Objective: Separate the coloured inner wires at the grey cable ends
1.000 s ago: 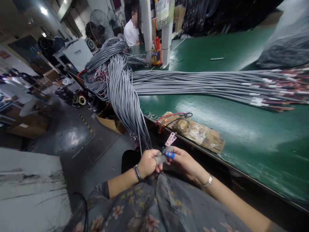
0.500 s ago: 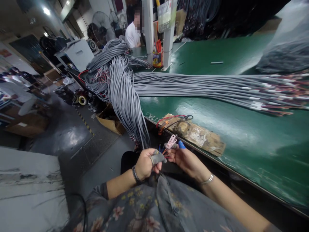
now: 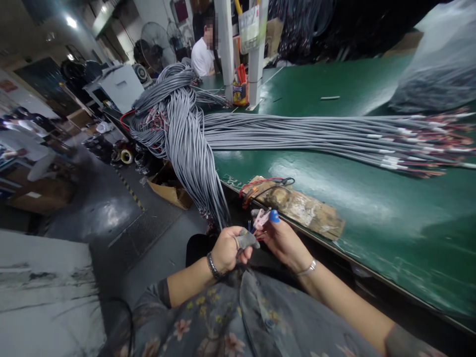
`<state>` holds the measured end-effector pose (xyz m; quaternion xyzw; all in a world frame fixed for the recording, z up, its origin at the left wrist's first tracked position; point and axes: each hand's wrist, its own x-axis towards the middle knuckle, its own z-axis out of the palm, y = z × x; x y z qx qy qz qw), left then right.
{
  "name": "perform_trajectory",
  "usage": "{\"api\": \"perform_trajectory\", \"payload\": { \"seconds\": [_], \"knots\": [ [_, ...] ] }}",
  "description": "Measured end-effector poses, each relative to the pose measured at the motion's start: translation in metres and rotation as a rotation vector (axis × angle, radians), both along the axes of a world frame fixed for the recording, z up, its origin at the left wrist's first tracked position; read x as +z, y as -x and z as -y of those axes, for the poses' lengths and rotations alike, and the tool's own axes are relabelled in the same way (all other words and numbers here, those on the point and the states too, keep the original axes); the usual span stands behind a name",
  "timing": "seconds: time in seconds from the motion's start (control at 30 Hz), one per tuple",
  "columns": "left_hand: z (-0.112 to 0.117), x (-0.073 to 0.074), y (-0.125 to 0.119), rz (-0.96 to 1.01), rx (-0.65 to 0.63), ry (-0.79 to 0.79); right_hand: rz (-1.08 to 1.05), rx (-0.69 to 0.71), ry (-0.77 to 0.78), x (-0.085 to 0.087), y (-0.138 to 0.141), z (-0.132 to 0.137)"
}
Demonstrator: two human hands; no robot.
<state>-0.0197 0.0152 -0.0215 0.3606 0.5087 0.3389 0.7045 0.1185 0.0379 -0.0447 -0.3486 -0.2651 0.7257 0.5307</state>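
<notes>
1. Grey cables [image 3: 191,139] are heaped over the far left corner of the desk [image 3: 379,203], and their lower ends are hung off its edge.
2. By the left hand [image 3: 226,250], closed in a loose fist, thin wires [image 3: 258,236] are clamped under the grey-covered thumb; what is hidden inside the fist cannot be told.
3. Those wires, blue and red, are held fanned out between the two hands, just off the desk's near edge.
4. A pink clip [image 3: 262,218] is pinched above them. Whether any wire is caught in it cannot be told.
5. Compared with half a second ago, the right hand's [image 3: 285,244] blue-covered thumb is brought in from its spread and laid against the clip. Firmer control of the clip is suggested, with the wires seemingly left to the other hand.
6. Beside it, a wooden board [image 3: 305,209] is rested along the desk's edge.
</notes>
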Motion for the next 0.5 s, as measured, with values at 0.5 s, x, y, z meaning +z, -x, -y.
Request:
{"api": "perform_trajectory", "payload": {
  "seconds": [0.5],
  "knots": [
    [0.011,0.003,0.004,-0.042,0.025,-0.064,-0.153,0.094,0.116,0.007,-0.003,0.003]
  ]
}}
